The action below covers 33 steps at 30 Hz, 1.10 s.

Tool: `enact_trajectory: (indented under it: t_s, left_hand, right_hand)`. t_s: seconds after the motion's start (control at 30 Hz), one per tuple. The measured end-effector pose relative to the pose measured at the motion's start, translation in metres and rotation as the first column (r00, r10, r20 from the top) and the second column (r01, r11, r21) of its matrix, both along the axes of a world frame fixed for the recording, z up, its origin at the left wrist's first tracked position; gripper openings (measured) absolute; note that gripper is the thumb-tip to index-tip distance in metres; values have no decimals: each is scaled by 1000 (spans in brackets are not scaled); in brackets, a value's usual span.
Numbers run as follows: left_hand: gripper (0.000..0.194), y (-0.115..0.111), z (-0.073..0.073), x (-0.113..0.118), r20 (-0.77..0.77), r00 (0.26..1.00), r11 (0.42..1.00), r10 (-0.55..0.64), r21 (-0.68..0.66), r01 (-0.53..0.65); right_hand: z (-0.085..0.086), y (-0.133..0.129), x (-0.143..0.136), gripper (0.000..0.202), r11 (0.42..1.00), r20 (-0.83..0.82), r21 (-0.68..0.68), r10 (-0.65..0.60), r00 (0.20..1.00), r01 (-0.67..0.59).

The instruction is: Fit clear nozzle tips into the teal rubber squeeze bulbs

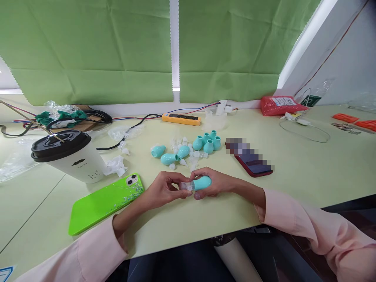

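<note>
Between my hands, just above the near part of the table, is a turquoise squeeze bulb (202,183) joined end to end with a clear plastic nozzle (187,186). My right hand (213,183) wraps round the bulb. With thumb and fingertips, my left hand (164,190) pinches the clear nozzle. Just beyond them, several turquoise bulbs (169,158) lie on their sides. A group of others (208,146) stands with open mouths upward. Small translucent plastic pieces (194,160) are scattered among them.
A lidded paper cup (73,160) and a green phone case (102,203) are at left. A dark phone (249,158) lies at right. Farther back are a yellow power strip (181,119), cables, a red package (280,105) and plastic wrapping. The table's edge runs close before me.
</note>
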<state>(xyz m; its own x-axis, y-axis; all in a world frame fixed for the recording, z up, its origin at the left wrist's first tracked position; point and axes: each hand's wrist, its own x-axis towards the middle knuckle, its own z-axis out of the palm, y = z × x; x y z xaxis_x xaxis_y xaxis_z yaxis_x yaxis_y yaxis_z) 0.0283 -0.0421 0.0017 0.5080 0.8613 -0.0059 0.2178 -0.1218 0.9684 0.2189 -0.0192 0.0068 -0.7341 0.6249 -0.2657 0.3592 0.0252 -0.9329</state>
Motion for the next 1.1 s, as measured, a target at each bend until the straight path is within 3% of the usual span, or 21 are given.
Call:
enact_trajectory:
  t_s: [0.17, 0.3, 0.37, 0.43, 0.5, 0.53, 0.6, 0.73, 0.83, 0.93, 1.1]
  left_hand:
    - [33, 1, 0, 2, 28, 999, 999, -24, 37, 23]
    - [38, 2, 2, -1, 21, 1000, 963, 17, 269, -22]
    - [37, 5, 1, -3, -28, 996, 869, 89, 491, -64]
    - [33, 10, -3, -4, -130, 969, 689, 210, 723, -52]
    - [32, 17, -9, -2, -272, 891, 504, 363, 862, 57]
    - [34, 20, -12, -1, -341, 833, 447, 435, 885, 129]
    - [38, 24, -19, 2, -438, 709, 400, 552, 886, 236]
    - [46, 27, -27, 2, -506, 572, 413, 645, 861, 296]
    - [46, 29, -26, -1, -521, 540, 421, 661, 854, 307]
    - [39, 30, -21, -3, -525, 534, 383, 663, 851, 361]
    - [23, 34, -16, -3, -660, 587, 284, 469, 742, 608]
  right_hand:
    - [0, -1, -1, 34, 998, -42, -61, -25, 999, 22]
    - [9, 1, 1, 26, 994, -191, 40, -96, 977, 105]
    - [13, 2, 3, 23, 980, -303, 76, -151, 941, 182]
    - [15, 5, 5, 20, 965, -403, 89, -193, 895, 248]
    - [15, 6, 5, 19, 957, -471, 89, -205, 858, 277]
    - [14, 7, 4, 19, 956, -489, 89, -202, 849, 279]
    - [12, 7, 1, 19, 961, -498, 89, -185, 847, 262]
    - [12, 2, -5, 17, 972, -487, 107, -134, 863, 211]
    - [12, -1, -7, 15, 979, -483, 114, -93, 870, 168]
    - [12, -2, -7, 16, 984, -471, 108, -76, 879, 143]
    - [8, -3, -9, 18, 989, -471, 86, -70, 880, 124]
